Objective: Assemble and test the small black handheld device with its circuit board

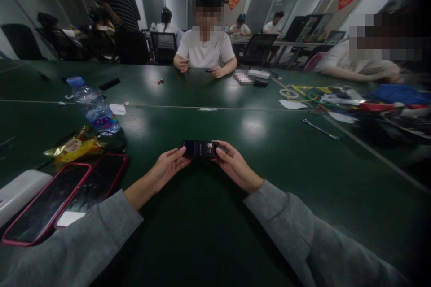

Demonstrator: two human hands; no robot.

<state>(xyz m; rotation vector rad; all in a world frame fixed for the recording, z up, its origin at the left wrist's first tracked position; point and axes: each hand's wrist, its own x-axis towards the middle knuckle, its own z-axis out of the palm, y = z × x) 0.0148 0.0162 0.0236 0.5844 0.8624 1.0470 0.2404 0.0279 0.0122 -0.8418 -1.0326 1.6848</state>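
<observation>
A small black phone is held sideways between my two hands, over the middle of the green table. Its dark screen faces me and shows faint lit text and a pale icon towards the right end. My left hand grips the left end, thumb on the front edge. At the opposite end my right hand closes round it, thumb over the front and fingers behind. The backs of the fingers partly hide behind the phone. Both forearms wear grey sleeves.
Left on the green table: a plastic bottle, a yellow snack packet, two red-framed phones and a white device. Rightward lie a wrench and tangled cables. A person sits opposite.
</observation>
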